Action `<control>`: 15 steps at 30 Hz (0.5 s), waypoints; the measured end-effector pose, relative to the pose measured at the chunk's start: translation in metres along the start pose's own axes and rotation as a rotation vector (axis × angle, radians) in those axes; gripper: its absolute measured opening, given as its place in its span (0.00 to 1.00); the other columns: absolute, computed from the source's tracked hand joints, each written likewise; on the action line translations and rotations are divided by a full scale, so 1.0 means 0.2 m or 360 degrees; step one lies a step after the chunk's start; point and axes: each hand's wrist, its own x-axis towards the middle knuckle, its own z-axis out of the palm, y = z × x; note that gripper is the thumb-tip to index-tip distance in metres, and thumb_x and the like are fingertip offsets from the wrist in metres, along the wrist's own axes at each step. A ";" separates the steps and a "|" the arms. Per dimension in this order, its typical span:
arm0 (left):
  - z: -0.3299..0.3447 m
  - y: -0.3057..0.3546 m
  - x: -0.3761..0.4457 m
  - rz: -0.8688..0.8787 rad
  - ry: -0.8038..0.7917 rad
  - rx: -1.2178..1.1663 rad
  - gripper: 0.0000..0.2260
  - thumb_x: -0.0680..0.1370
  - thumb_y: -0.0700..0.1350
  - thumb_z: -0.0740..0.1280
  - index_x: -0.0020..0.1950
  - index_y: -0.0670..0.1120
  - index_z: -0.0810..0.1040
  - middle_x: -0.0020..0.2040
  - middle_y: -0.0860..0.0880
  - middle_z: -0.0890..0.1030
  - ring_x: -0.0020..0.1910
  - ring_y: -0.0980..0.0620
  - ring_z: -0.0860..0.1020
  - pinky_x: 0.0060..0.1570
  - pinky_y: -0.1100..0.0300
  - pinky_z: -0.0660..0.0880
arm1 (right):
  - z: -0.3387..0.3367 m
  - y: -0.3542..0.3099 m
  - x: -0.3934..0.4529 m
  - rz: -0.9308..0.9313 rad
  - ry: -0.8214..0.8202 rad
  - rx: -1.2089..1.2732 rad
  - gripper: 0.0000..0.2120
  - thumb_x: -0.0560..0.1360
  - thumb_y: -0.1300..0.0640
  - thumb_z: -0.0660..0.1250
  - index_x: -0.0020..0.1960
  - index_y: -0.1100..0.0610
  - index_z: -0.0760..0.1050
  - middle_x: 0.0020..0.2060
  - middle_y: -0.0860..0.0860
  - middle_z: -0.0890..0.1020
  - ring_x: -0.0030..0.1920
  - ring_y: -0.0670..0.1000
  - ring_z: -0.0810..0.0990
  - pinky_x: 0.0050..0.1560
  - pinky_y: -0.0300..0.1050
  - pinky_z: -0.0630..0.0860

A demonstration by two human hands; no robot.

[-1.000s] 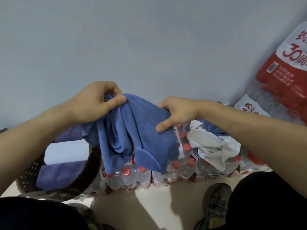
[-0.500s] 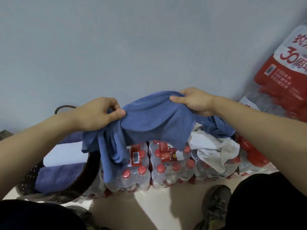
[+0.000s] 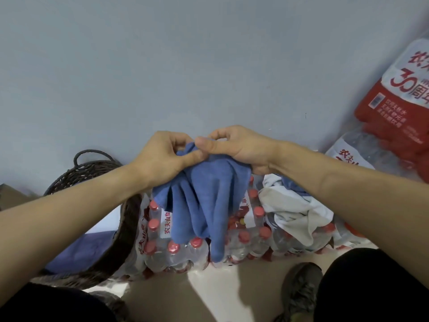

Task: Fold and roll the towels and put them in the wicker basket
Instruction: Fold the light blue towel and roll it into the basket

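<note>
To our left sits the wicker basket (image 3: 120,231), dark brown with a loop handle at its far rim; inside it we see one purple rolled towel (image 3: 81,249) and, beyond it, a pale rolled towel (image 3: 111,219), largely hidden behind our forearm. Beside the basket, shrink-wrapped packs of red-capped water bottles (image 3: 171,249) stand on the floor, and a crumpled white towel (image 3: 294,214) lies over the packs to the right. We hold the blue towel (image 3: 204,205) up in front of us, above the bottles. Our left hand (image 3: 160,159) pinches its bunched top edge between thumb and curled fingers, and our right hand (image 3: 239,147) grips the same edge, the two hands touching. The cloth hangs down in loose folds below both hands.
</note>
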 end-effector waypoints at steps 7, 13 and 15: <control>-0.10 -0.03 0.04 -0.0020 0.0327 0.0014 0.15 0.77 0.49 0.70 0.44 0.36 0.78 0.41 0.34 0.81 0.37 0.49 0.76 0.42 0.51 0.75 | -0.14 0.10 -0.03 0.0288 -0.0185 -0.0059 0.09 0.73 0.59 0.73 0.51 0.63 0.81 0.46 0.57 0.86 0.46 0.53 0.86 0.42 0.43 0.81; -0.09 -0.10 0.04 -0.0205 0.0208 0.0205 0.12 0.77 0.51 0.70 0.44 0.42 0.80 0.41 0.44 0.85 0.36 0.53 0.80 0.39 0.60 0.76 | -0.26 0.13 0.00 -0.0022 0.0340 -0.0070 0.14 0.76 0.56 0.71 0.55 0.66 0.81 0.47 0.59 0.86 0.44 0.52 0.84 0.48 0.46 0.82; -0.07 -0.10 0.03 -0.0220 0.0136 0.0279 0.12 0.77 0.52 0.69 0.42 0.44 0.79 0.36 0.50 0.83 0.34 0.57 0.79 0.36 0.62 0.73 | -0.28 0.12 0.00 -0.0052 0.0356 -0.0168 0.13 0.75 0.54 0.72 0.53 0.63 0.83 0.47 0.58 0.86 0.45 0.52 0.84 0.49 0.46 0.82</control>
